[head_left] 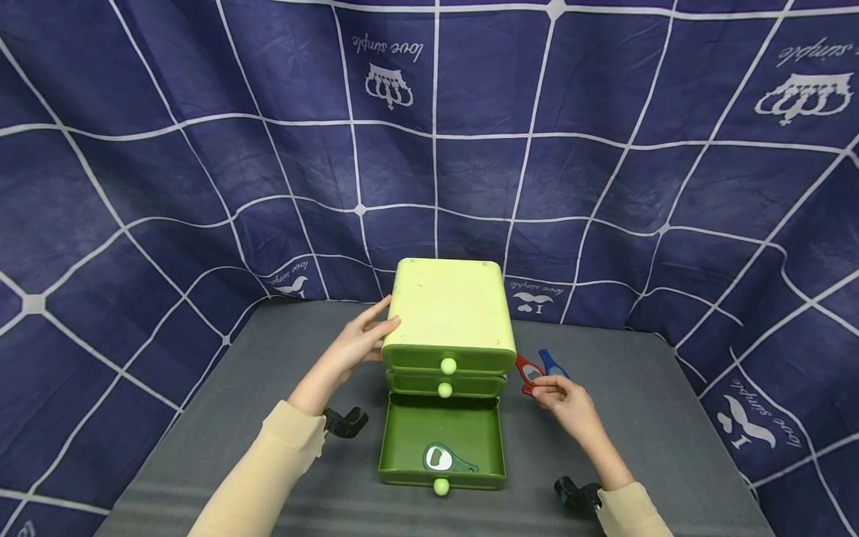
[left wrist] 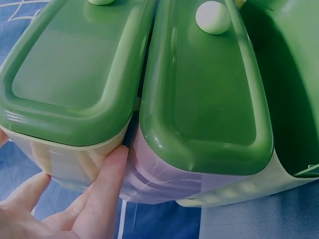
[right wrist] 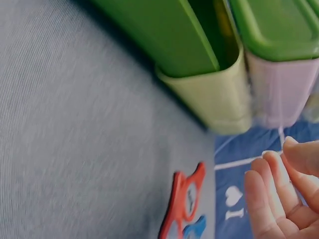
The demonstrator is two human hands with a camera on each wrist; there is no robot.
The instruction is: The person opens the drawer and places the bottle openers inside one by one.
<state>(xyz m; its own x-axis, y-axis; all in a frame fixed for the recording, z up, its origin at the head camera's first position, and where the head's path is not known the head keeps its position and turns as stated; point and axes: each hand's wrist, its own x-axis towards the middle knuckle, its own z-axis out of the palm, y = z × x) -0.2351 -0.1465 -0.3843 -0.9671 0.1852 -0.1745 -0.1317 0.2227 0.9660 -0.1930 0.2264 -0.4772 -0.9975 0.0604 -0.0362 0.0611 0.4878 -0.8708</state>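
A green three-tier drawer box [head_left: 451, 306] stands in the middle, its bottom drawer [head_left: 403, 429] pulled out and the upper two closed. Inside that drawer lies a dark green bottle opener [head_left: 443, 458]. My left hand [head_left: 352, 344] rests on the box's left side; in the left wrist view its straight fingers touch the top tier's wall. To the right of the box lie red bottle openers [head_left: 529, 369] and a blue bottle opener [head_left: 552, 363]. My right hand [head_left: 562, 403] is just in front of them; the right wrist view shows its loosely bent fingers [right wrist: 279, 184] holding nothing.
The box and openers are on a grey cloth-covered table [head_left: 288, 485]. A blue curtain [head_left: 470, 171] with white lines hangs behind and at both sides. Black straps [head_left: 345, 423] are on the wrists.
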